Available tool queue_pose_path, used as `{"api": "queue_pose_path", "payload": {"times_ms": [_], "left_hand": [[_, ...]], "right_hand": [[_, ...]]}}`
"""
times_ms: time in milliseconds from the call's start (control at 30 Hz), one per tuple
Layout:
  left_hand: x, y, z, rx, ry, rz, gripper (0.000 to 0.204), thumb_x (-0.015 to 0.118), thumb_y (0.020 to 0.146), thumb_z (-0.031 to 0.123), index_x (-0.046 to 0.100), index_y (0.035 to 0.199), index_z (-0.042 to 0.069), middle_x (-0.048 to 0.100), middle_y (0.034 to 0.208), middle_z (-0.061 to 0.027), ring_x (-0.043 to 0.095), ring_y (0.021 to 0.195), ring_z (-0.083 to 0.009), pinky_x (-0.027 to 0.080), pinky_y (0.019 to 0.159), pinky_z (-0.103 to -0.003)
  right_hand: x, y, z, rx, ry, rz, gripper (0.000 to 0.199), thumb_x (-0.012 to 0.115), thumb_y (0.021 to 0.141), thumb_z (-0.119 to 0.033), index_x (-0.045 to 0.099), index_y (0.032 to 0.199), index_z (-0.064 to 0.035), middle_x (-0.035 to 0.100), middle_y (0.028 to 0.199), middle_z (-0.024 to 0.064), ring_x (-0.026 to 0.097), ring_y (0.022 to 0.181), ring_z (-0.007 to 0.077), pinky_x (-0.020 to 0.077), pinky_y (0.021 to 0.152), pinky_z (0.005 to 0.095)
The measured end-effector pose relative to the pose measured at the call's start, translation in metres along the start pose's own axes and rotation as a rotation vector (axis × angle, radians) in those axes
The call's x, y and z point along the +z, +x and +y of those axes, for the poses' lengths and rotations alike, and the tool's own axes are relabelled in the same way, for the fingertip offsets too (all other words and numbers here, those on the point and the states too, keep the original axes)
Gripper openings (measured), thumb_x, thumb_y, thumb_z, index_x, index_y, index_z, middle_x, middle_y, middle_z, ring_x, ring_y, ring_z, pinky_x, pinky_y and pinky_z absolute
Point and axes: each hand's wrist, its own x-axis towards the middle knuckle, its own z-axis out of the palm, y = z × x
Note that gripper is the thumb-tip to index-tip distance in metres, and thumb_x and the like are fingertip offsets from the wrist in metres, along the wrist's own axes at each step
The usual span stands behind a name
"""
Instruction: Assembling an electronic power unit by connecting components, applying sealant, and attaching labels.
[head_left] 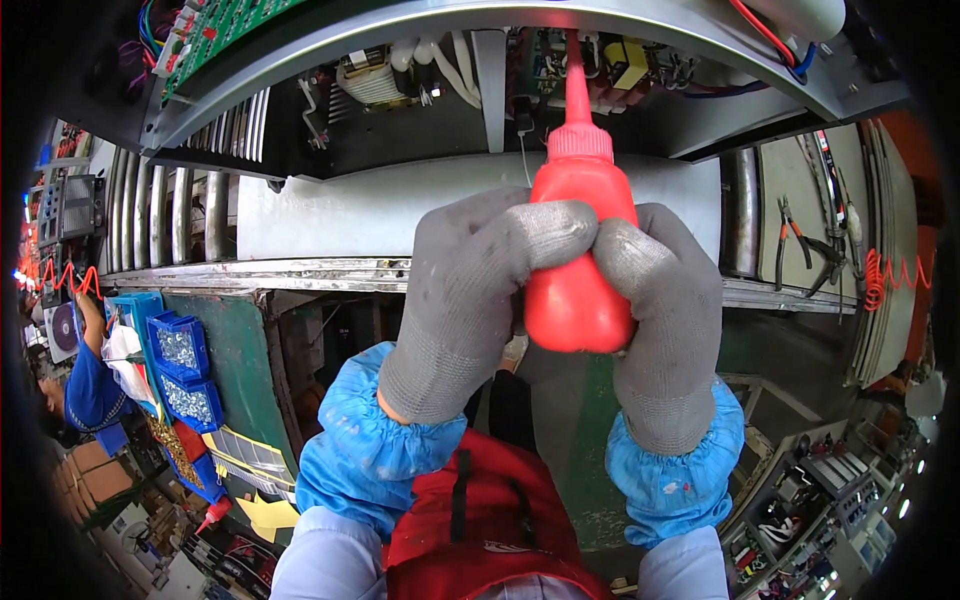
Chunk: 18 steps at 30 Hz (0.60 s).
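Note:
Between my two grey-gloved hands is a red plastic squeeze bottle (580,310) with a ribbed collar and a long tapered nozzle. My left hand (480,270) wraps its left side, thumb pressed on the bottle's front. From the other side my right hand (665,300) grips it too, its thumb beside the left one. The nozzle points away from me, and its tip overlaps the circuit parts (610,75) inside an opened metal chassis (490,80). I cannot tell whether the tip touches anything there.
Metal rollers (175,215) flank a pale board (330,215) below the chassis. Pliers (790,230) lie at the right by a coiled red hose (885,280). Blue bins of screws (185,370) stand at the left. A green circuit board (220,45) sits upper left. Another person (90,370) is far left.

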Motion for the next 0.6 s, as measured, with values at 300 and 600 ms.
{"api": "queue_pose_path", "payload": {"times_ms": [300,600], "left_hand": [[0.007,-0.001,0.001,0.046,0.008,-0.017,0.039,0.068,0.081,0.032,0.069,0.092,-0.006,0.061,0.075,-0.0041,0.057,0.068,-0.011,0.046,0.06,-0.026],[0.005,0.005,-0.01,0.033,-0.01,-0.064,0.039,0.068,0.081,0.031,0.069,0.093,-0.006,0.061,0.079,-0.0061,0.057,0.07,-0.0113,0.046,0.062,-0.026]], "right_hand": [[-0.008,0.003,0.0,-0.106,-0.099,-0.034,0.024,0.062,0.089,-0.023,0.059,0.087,0.0005,0.055,0.07,0.0016,0.047,0.06,0.0057,0.038,0.05,0.0243],[-0.013,0.003,0.008,-0.198,-0.138,-0.014,0.025,0.062,0.088,-0.023,0.061,0.091,0.0022,0.058,0.074,0.0037,0.053,0.066,0.0078,0.0445,0.058,0.026]]}}
